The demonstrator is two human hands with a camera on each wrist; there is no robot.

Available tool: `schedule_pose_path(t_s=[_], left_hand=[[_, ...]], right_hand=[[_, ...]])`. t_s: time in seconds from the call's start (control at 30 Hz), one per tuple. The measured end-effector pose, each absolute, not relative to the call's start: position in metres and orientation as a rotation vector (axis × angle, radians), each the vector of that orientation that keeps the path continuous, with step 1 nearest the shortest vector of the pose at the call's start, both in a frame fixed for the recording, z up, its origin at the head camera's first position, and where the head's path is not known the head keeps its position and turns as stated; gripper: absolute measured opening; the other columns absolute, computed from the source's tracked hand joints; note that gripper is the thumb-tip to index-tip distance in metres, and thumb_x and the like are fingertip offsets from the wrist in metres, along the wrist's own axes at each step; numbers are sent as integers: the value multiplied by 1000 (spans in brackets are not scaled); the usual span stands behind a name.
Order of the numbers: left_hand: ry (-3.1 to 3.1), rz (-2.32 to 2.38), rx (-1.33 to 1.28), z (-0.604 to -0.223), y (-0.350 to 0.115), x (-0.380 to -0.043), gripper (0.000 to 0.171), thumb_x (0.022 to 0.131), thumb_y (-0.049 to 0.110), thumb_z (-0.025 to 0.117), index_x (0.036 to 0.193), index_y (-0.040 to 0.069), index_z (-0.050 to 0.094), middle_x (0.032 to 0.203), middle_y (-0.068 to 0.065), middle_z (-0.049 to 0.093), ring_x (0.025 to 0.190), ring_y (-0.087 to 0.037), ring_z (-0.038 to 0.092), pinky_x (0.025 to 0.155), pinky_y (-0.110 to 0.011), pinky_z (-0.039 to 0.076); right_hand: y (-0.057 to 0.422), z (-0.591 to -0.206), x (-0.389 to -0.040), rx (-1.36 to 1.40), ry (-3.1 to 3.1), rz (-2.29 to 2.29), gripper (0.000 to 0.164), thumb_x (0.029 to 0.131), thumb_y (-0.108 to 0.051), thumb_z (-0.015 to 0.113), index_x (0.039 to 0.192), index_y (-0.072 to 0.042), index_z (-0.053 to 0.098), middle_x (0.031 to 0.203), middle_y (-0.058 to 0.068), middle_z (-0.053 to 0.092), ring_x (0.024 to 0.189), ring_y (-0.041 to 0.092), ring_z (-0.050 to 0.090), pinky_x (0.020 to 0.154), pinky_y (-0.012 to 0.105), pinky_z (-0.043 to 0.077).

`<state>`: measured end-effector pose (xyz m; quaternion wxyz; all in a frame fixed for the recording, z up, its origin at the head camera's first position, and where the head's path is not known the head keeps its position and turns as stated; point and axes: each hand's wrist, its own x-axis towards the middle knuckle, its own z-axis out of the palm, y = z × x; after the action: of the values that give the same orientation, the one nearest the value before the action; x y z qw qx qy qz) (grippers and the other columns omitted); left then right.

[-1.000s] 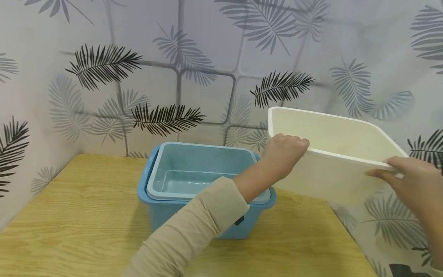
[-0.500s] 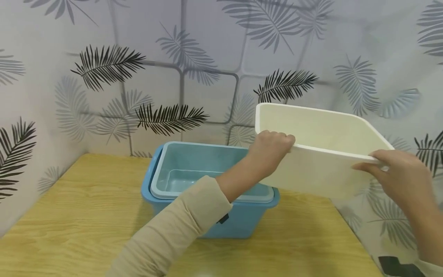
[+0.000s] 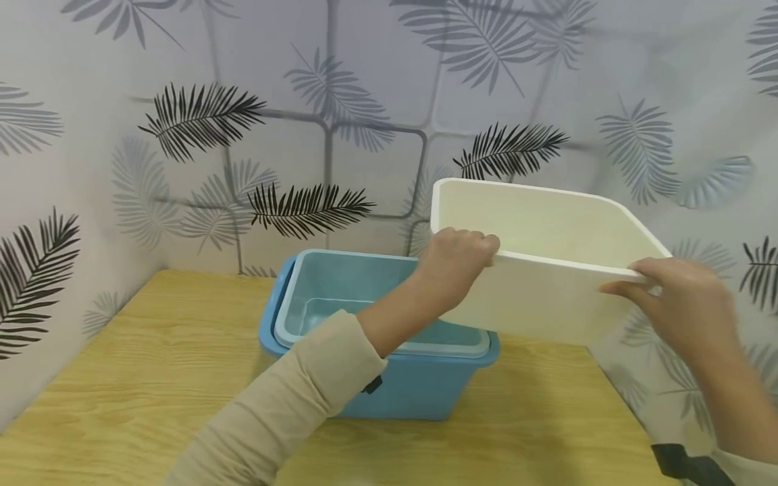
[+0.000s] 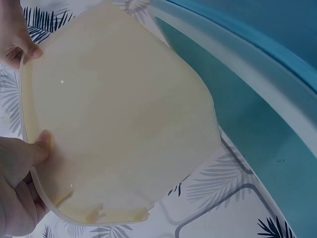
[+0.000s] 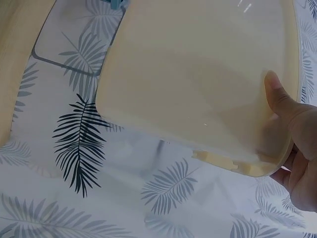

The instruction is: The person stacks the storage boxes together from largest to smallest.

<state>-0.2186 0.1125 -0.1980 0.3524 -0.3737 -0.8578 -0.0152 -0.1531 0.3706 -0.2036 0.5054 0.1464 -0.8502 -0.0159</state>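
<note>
A cream-coloured plastic bin (image 3: 547, 297) is held up in the air, its mouth tilted upward, above the right end of the table. My left hand (image 3: 458, 263) grips its near rim toward the left corner, and my right hand (image 3: 683, 297) pinches the same rim at the right corner. In the left wrist view the bin's smooth side (image 4: 124, 109) fills the middle, with the thumb pressed on it. Just left of the bin, a light blue bin (image 3: 450, 349) sits nested inside a darker blue bin (image 3: 419, 385). My left forearm hides part of both.
The blue bins stand on a wood-grain table (image 3: 164, 351), in its middle. Behind and to the right is a wall covering (image 3: 365, 61) printed with leaves. The table's right edge runs below my right arm. A black strap (image 3: 689, 466) shows near the right sleeve.
Both hands have carried the cream bin leftward, so its left end now overlaps the right part of the blue bins in the head view. The grip is unchanged, and the view has shifted slightly.
</note>
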Motion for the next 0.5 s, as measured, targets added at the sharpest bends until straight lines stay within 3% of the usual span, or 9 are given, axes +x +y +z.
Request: schedule_pose_path(t_s=[0.5], left_hand=[[-2161, -95, -972, -204, 86, -224, 10, 84, 23, 60, 83, 14, 64, 74, 3, 67, 64, -8, 61, 53, -19, 41]], right_hand=[[350, -208, -166, 408, -2034, -11, 71, 72, -66, 35, 71, -1, 65, 64, 17, 65, 53, 35, 55, 51, 46, 39]])
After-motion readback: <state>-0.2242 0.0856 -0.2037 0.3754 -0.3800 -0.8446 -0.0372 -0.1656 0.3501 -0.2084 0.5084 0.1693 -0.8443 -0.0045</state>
